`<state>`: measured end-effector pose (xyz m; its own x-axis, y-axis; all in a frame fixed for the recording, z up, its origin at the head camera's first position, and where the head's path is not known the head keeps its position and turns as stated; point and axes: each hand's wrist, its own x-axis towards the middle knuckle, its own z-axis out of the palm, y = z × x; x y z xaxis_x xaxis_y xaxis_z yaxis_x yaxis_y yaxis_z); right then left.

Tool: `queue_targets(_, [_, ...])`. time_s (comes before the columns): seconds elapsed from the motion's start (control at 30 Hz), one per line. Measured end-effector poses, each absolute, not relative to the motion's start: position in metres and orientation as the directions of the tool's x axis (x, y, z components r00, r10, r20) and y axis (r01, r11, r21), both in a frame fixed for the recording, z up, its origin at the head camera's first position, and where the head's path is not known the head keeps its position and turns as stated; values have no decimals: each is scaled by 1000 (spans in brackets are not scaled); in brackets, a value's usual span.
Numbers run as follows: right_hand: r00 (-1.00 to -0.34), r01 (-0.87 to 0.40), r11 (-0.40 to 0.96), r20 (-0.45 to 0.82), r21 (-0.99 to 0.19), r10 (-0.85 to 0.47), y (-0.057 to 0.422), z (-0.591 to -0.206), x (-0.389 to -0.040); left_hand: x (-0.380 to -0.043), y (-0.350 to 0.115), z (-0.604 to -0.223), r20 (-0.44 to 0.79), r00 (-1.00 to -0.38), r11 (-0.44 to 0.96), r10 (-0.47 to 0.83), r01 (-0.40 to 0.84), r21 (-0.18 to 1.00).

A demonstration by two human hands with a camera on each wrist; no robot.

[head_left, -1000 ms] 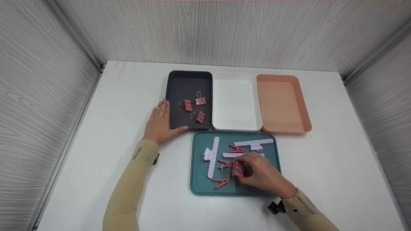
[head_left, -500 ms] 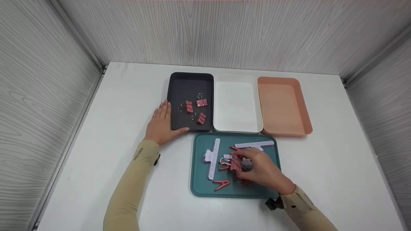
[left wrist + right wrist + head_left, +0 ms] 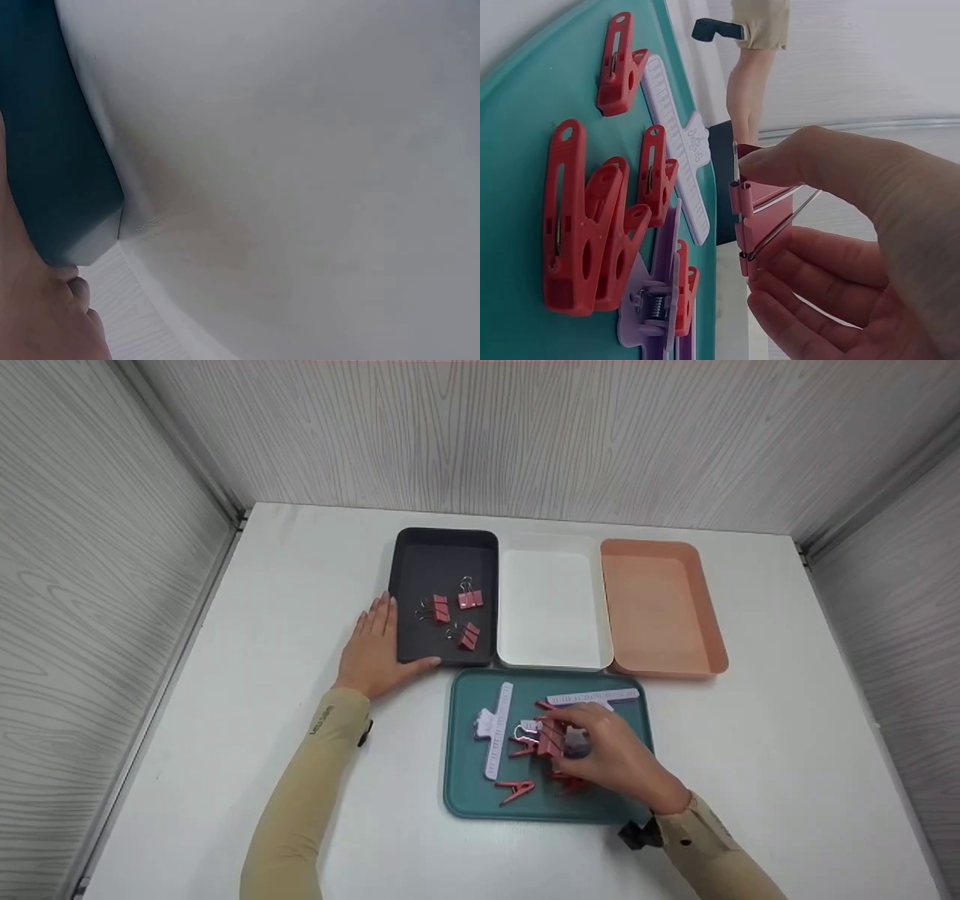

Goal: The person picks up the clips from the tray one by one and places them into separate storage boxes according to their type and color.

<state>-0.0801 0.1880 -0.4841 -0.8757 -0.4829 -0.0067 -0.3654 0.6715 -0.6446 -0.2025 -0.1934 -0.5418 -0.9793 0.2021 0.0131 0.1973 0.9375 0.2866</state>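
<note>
My right hand [image 3: 611, 754] pinches a red binder clip [image 3: 551, 736] between thumb and fingers, over the teal tray [image 3: 465, 802]. In the right wrist view the clip [image 3: 769, 214] shows its silver wire handles, and red clothespins [image 3: 566, 225] lie on the tray below. A lilac ruler-edged clip [image 3: 498, 731] lies at the tray's left and another [image 3: 592, 697] at its top right; a third is mostly hidden by the hand. My left hand [image 3: 369, 652] rests along the left side of the black tray [image 3: 420, 540], fingers straight, thumb at its front corner. Several red binder clips [image 3: 469, 636] lie inside.
A white tray [image 3: 555, 600] and an orange tray [image 3: 656, 607] stand in a row right of the black one, just behind the teal tray. Another clothespin [image 3: 515, 791] lies near the teal tray's front. Grey wood-grain panels [image 3: 480, 435] wall the white table.
My right hand has picked the binder clip up from among the clothespins and raised it slightly towards the back of the tray. My left hand stays at the black tray.
</note>
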Motion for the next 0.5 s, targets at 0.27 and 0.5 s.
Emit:
queue_targets(0.27, [-874, -367, 669, -6, -646, -486, 189, -483, -80, -202, -193, -536, -10, -977, 931, 213, 200, 305])
queue_targets(0.5, [-871, -372, 661, 0, -651, -491, 189, -484, -79, -205, -193, -540, 1, -977, 930, 212, 202, 308])
